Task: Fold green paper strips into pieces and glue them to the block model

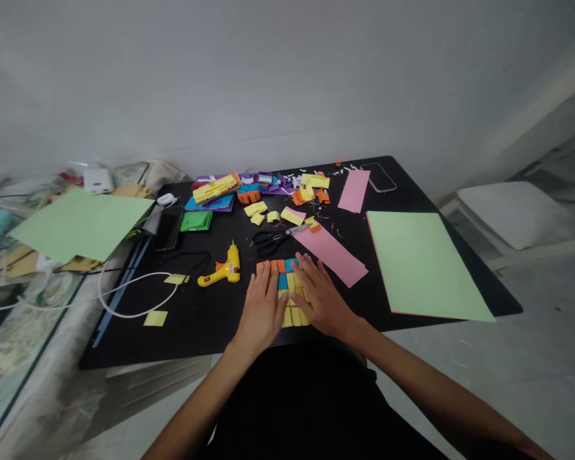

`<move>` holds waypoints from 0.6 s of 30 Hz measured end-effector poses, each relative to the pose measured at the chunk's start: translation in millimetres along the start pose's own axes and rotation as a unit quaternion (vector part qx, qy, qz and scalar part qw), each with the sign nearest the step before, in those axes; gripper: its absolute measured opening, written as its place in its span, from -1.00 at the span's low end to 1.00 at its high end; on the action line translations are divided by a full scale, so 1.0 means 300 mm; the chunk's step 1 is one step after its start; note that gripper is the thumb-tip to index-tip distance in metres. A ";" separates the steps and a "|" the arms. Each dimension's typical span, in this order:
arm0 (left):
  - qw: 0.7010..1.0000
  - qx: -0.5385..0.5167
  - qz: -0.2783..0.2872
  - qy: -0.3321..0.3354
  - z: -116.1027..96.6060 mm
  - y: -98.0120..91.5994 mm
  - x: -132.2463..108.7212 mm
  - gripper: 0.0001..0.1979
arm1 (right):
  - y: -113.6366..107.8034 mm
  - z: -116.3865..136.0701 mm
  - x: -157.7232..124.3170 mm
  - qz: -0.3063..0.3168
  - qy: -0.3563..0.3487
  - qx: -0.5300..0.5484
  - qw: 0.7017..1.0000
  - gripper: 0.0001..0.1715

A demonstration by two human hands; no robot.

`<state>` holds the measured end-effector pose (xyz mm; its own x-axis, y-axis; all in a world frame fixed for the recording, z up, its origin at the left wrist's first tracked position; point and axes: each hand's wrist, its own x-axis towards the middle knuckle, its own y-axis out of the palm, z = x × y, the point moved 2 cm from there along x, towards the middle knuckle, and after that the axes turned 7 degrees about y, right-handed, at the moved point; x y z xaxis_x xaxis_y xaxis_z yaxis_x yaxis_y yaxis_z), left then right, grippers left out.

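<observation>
A block of small folded paper pieces (294,316) in yellow, blue and orange lies at the table's front edge. My left hand (262,306) rests flat over its left side, fingers stretched forward. Over the right side lies my right hand (323,297), fingers extended and slightly spread. Both palms hide much of the block; yellow rows show between them. Just beyond are black-handled scissors (275,239), blades pointing right. To the left of my left hand sits a yellow glue gun (225,268), nozzle pointing away from me.
Pink paper strips (333,255) and a green sheet (421,262) lie to the right. Toward the back are yellow folded papers (215,188), a green bundle (196,221) and scraps. A white cable (138,314) loops at the left. A stool (503,211) stands off to the right.
</observation>
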<state>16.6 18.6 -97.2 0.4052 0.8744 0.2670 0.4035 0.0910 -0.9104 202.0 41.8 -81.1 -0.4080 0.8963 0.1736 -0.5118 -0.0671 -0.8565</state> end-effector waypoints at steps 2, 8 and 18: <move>0.999 -0.027 -0.029 -0.001 -0.001 -0.045 -0.005 -0.43 | -0.073 -0.045 0.009 -0.063 0.021 0.026 0.997 -0.31; 0.974 -0.137 -0.172 -0.058 0.042 -0.189 -0.060 -0.79 | -0.317 -0.386 0.010 -0.133 0.292 -0.097 0.942 -0.28; 0.945 -0.232 -0.134 -0.188 0.139 -0.127 -0.124 -0.53 | -0.253 -0.525 -0.092 -0.108 0.434 -0.206 0.870 -0.10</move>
<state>-48.0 2.6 -85.5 -0.0482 0.9650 0.2578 0.8019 0.1912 -0.5660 371.2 91.3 -97.5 0.4804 0.8740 0.0728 -0.1176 0.1465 -0.9822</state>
